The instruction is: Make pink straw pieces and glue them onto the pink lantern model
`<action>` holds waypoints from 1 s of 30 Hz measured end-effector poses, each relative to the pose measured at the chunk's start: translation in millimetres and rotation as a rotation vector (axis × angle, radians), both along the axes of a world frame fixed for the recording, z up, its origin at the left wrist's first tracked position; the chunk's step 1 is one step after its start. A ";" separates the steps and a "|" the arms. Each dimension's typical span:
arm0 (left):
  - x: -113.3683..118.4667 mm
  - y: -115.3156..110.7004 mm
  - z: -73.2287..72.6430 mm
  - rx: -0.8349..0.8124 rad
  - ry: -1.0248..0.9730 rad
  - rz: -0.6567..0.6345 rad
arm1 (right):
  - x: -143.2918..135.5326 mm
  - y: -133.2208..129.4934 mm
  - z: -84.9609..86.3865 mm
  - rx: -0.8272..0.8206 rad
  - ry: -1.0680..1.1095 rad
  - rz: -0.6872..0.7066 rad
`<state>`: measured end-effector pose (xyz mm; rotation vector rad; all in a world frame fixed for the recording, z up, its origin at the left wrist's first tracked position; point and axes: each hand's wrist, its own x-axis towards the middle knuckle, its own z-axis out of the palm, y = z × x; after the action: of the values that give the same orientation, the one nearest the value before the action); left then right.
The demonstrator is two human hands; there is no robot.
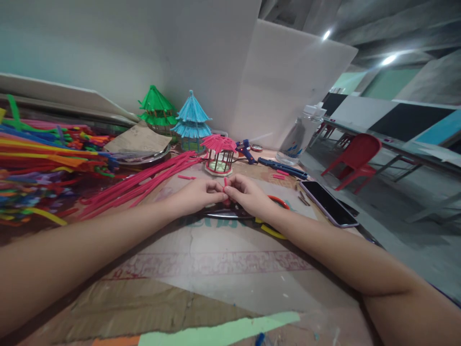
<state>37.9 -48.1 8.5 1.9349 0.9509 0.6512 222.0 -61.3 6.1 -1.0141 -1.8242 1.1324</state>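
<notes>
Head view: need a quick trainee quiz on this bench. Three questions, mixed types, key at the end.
1. True or false: the phone lies to the left of both hands.
2. Which colour is the roof of the small house nearest the hands?
A) green
B) pink
C) blue
3. Fill in: where the fingertips of the left hand and right hand meet, there is a small ____ strip.

Key:
1. False; it lies to their right.
2. B.
3. Pink; the strip stands up between the fingertips.
</notes>
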 end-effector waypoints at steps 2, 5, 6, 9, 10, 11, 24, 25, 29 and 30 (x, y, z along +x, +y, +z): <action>-0.5 0.9 -1.0 0.006 0.008 0.002 | -0.3 -0.5 0.9 -0.002 -0.006 -0.008; -1.0 2.0 -2.4 0.011 0.008 -0.004 | -0.4 -0.9 1.5 -0.001 -0.009 -0.015; -1.1 2.0 -2.5 0.008 0.001 -0.008 | -0.4 -0.9 1.5 -0.004 -0.008 -0.012; -0.6 1.0 -1.9 -0.010 0.001 -0.006 | 0.0 -0.8 1.1 0.001 -0.017 -0.006; -0.3 0.5 -1.4 -0.015 0.005 0.000 | 0.1 -0.7 0.8 0.005 -0.019 -0.006; 0.0 0.1 -1.0 -0.018 0.007 0.006 | 0.3 -0.6 0.6 0.009 -0.020 -0.006; 2.1 -2.3 2.8 -0.013 0.005 0.015 | -0.4 -2.1 2.6 0.000 0.000 -0.010; 2.0 -1.9 2.1 -0.014 0.001 0.008 | -0.5 -2.3 2.6 -0.004 -0.002 -0.010; 1.8 -0.3 -0.6 -0.043 -0.035 -0.017 | -0.5 -2.2 2.6 0.015 -0.030 -0.025; 1.7 -0.3 -0.9 -0.051 -0.041 -0.019 | -0.3 -2.0 2.6 0.022 -0.036 -0.027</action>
<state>39.6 -48.4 7.6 1.8769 0.9142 0.6467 221.6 -63.3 8.7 -1.0493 -1.8414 1.0827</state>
